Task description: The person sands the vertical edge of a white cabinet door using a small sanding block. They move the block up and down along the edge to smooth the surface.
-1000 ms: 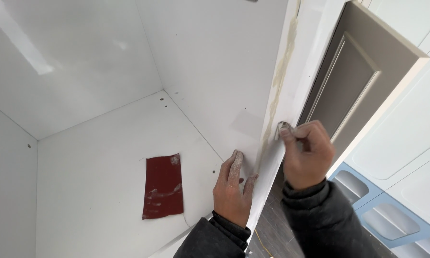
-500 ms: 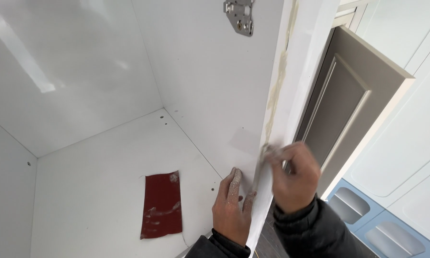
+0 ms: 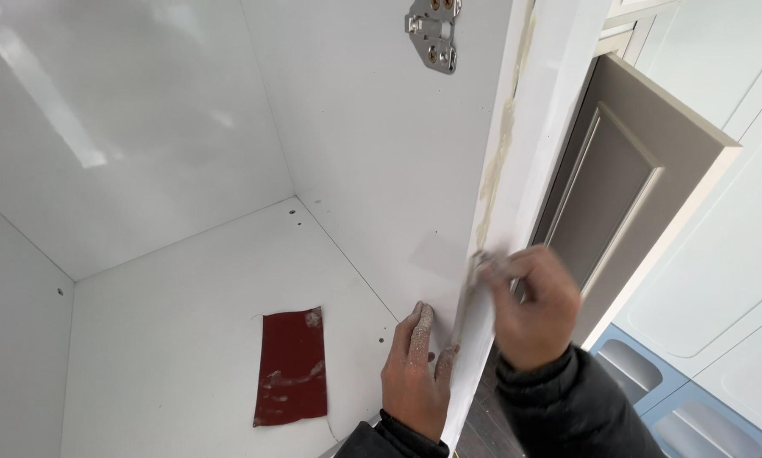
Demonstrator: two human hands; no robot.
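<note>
- Right hand, lower right of centre: fingers bunched together around a small object pressed to the front edge of the white cabinet side panel. The object is blurred; whether it is a scraper or a sanding scrap cannot be told.
- Left hand, bottom centre: fingers straight and close together, lying flat against the panel's inner face beside the front edge, holding nothing. Its fingers carry pale dust.
- Beige filler streak runs up the front edge above the right hand toward the top of the frame, uneven in width.
- Risk: the left fingertips lie close to the working edge; a slip of the right hand could strike them.
- Risk: too much pressure could gouge the filler or scuff the glossy white face beside it.
- Red rectangular sandpaper sheet, lower centre-left, lies loose on the cabinet floor near the open front; a sleeve brushing past could knock it out.
- Metal hinge plate, top centre, sits well above both hands.
</note>
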